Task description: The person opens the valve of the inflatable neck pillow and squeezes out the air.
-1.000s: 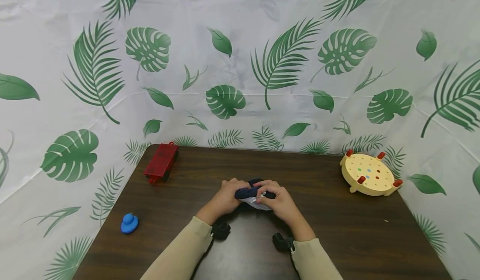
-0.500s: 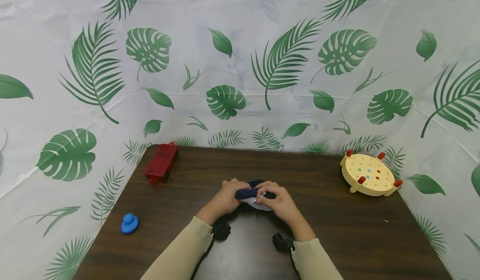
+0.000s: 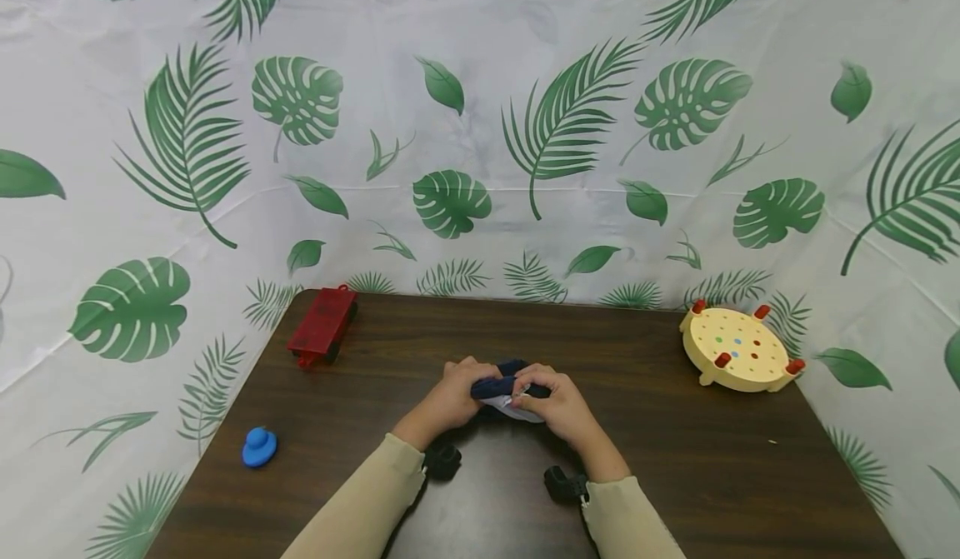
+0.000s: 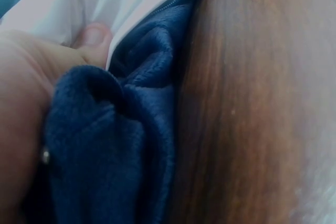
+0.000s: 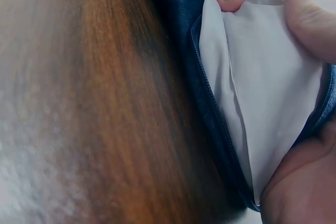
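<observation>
A navy blue plush pouch (image 3: 492, 388) with a zipper (image 5: 210, 90) along its edge is held between both hands over the middle of the table. Its zip is open, and pale lining (image 5: 273, 72) shows inside. My left hand (image 3: 456, 386) grips the pouch's left side. In the left wrist view its thumb (image 4: 94, 38) lies against the lining, while folded plush hides the other fingers. My right hand (image 3: 557, 401) pinches the right side near the opening, with its fingers curled. The right wrist view shows this hand at the zipper's near end.
A red toy wagon (image 3: 324, 324) stands at the table's back left. Closer on the left lies a small blue hat-shaped piece (image 3: 258, 446). A round yellow pegboard (image 3: 738, 346) with red pegs sits at the back right. Behind the table (image 3: 420, 326) hangs a leaf-print cloth (image 3: 480, 126).
</observation>
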The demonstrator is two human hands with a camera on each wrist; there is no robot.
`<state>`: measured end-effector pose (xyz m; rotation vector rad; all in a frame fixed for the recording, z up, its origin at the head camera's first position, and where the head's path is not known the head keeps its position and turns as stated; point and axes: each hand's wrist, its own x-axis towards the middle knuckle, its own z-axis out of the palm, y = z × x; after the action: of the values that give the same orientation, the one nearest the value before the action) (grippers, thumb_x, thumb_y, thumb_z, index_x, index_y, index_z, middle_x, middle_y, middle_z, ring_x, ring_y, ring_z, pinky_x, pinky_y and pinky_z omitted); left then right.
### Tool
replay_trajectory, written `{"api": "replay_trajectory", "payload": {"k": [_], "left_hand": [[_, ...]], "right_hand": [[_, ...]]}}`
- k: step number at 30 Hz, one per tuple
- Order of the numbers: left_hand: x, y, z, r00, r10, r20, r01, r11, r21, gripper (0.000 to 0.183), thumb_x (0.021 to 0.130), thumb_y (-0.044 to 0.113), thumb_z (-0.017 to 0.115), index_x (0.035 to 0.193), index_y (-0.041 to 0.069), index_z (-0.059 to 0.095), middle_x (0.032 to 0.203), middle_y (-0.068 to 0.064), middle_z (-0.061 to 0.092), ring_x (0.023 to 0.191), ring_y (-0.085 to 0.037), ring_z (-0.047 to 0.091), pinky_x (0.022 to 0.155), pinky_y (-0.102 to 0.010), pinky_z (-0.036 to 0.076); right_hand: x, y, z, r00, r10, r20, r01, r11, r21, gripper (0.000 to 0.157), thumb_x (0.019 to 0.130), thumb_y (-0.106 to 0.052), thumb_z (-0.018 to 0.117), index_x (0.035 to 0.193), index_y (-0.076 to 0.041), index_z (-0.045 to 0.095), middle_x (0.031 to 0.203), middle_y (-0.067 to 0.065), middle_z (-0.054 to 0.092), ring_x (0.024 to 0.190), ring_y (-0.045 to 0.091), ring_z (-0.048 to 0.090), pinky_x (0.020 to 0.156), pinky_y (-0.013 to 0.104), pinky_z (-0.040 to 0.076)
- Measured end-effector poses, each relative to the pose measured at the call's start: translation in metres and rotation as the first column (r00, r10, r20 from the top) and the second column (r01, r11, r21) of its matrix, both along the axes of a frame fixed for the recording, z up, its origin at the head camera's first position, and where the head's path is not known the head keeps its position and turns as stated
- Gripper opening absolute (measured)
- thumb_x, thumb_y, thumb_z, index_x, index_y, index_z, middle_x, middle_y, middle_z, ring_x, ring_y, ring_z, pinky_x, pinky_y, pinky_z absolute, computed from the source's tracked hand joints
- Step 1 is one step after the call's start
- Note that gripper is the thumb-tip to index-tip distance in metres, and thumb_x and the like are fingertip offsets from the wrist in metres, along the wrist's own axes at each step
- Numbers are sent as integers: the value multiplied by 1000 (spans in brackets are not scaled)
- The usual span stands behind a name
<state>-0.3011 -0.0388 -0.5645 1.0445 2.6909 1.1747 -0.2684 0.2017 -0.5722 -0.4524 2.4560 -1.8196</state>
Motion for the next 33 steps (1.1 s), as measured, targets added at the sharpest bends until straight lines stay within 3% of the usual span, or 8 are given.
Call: {"api": "replay_trajectory", "payload": {"k": [11, 20, 28, 33], "left_hand": [[1, 0, -1, 1000, -14, -5, 15, 1000, 7, 30, 93, -1, 79, 113, 20, 78, 114, 2, 81, 96, -16, 57, 89, -39, 28], [1, 0, -4, 999, -30, -22, 30, 1000, -9, 41, 89, -12, 76, 114, 20, 77, 117, 2, 81, 95, -16, 56, 86, -38, 27], [3, 2, -6, 1000, -21, -20, 21, 1000, -8, 45, 85, -16, 76, 113, 19, 76, 116, 2, 80, 96, -16, 54, 85, -38, 27], [2, 0, -5, 998, -33, -47, 33, 999, -13, 39, 88, -10, 78, 112, 20, 75, 116, 2, 80, 94, -15, 53, 82, -37, 26]], "right_hand": [[2, -2, 2, 999, 28, 43, -26, 999, -36, 9, 91, -15, 89, 94, -15, 81, 112, 2, 74, 111, 20, 66, 102, 37, 52], [2, -3, -3, 999, 39, 37, -37, 998, -51, 8, 93, -16, 87, 95, -17, 79, 108, 3, 74, 111, 20, 67, 106, 50, 46], [4, -4, -3, 997, 22, 77, -19, 999, -30, 8, 92, -13, 87, 94, -16, 80, 109, 2, 74, 116, 23, 66, 109, 45, 47], [4, -4, -2, 997, 37, 66, -35, 999, -27, 8, 93, -16, 87, 96, -16, 79, 107, 3, 75, 112, 21, 68, 109, 48, 45]]}}
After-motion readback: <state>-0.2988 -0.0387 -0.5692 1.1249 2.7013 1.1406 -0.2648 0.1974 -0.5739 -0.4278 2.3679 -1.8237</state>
